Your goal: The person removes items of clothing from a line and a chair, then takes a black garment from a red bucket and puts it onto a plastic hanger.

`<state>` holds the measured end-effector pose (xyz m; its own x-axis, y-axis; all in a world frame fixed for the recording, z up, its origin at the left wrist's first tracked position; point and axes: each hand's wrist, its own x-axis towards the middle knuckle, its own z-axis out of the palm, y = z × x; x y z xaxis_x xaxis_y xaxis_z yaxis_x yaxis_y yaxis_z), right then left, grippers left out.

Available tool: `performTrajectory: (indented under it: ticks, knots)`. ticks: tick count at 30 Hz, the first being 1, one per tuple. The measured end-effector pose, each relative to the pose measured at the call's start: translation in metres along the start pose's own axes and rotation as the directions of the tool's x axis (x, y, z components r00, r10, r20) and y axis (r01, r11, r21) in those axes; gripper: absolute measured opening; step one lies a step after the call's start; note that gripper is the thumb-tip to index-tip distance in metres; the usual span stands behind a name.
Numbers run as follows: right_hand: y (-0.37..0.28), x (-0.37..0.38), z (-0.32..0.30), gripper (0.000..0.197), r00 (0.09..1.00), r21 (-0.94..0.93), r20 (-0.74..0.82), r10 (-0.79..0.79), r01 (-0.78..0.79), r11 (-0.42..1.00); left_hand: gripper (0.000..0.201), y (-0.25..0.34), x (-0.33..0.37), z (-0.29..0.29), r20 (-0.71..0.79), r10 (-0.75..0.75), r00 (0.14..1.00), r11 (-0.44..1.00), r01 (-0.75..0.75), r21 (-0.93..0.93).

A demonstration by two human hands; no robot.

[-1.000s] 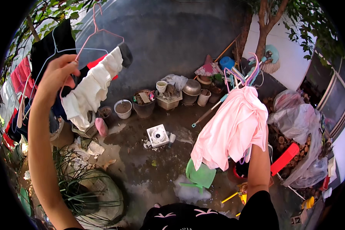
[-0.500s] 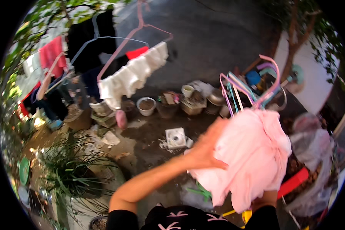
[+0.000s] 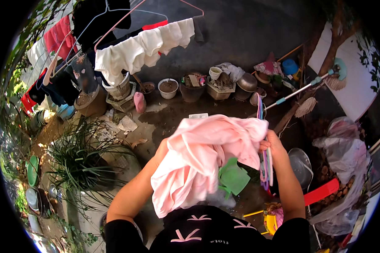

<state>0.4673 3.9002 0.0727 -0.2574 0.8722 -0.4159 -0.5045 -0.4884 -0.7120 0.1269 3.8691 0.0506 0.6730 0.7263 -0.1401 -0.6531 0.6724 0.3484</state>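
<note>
A bunched pale pink garment (image 3: 198, 147) hangs between my two hands in front of my chest. My left hand (image 3: 162, 149) holds it at its left side, with the fingers hidden behind the cloth. Closed around a bundle of thin coloured hangers (image 3: 266, 166) is my right hand (image 3: 275, 145), at the garment's right end. The hangers point downward, with their hooks above the hand. Whether the right fingers also pinch the cloth, I cannot tell. Below the garment, a green plastic piece (image 3: 234, 177) shows, partly covered.
Upper left, white ruffled cloth (image 3: 145, 48) hangs on a pink hanger, near other laundry. Pots (image 3: 169, 87) line the dark wall, with a pink bottle (image 3: 139, 102) before them. A grassy plant (image 3: 84, 160) stands left. Right are a mop (image 3: 299, 92), plastic bags (image 3: 344, 147) and a red strip (image 3: 321, 191).
The pink garment has moved left and turned, bunching up. The hangers, earlier sticking up above it, now hang down in my right hand, which has come into view. My left hand has moved left.
</note>
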Motion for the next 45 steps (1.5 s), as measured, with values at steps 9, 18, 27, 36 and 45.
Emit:
performTrajectory:
  ticks: [9, 18, 27, 36, 45]
  knots:
    - [0.083, -0.021, -0.079, 0.023, 0.971, 0.051, -0.237, 0.014, -0.002, 0.999, 0.032, -0.039, 0.018, -0.028, -0.213, 0.400, 0.892, 0.899, -0.336, 0.279]
    - [0.156, -0.071, -0.060, 0.022, 0.838, -0.015, -0.520, -0.166, 0.185, 0.983, 0.046, -0.098, 0.068, -0.069, -0.390, -0.245, 0.888, 0.191, 0.438, 0.878]
    - [0.263, -0.153, -0.055, 0.017, 0.472, -0.086, -0.858, -0.202, 0.256, 0.963, 0.051, -0.161, 0.110, -0.047, -0.284, -0.616, 0.735, -0.284, 0.129, 0.950]
    - [0.304, -0.220, -0.028, 0.020, 0.265, -0.067, -0.942, -0.206, 0.452, 0.889, 0.046, -0.234, 0.096, -0.031, 0.063, -0.858, 0.509, -0.092, -0.274, 0.957]
    - [0.365, -0.293, -0.017, 0.041, 0.285, -0.197, -0.924, -0.255, 0.218, 0.956, 0.023, -0.296, 0.018, 0.021, -0.037, -0.978, 0.204, -0.178, -0.732, 0.658]
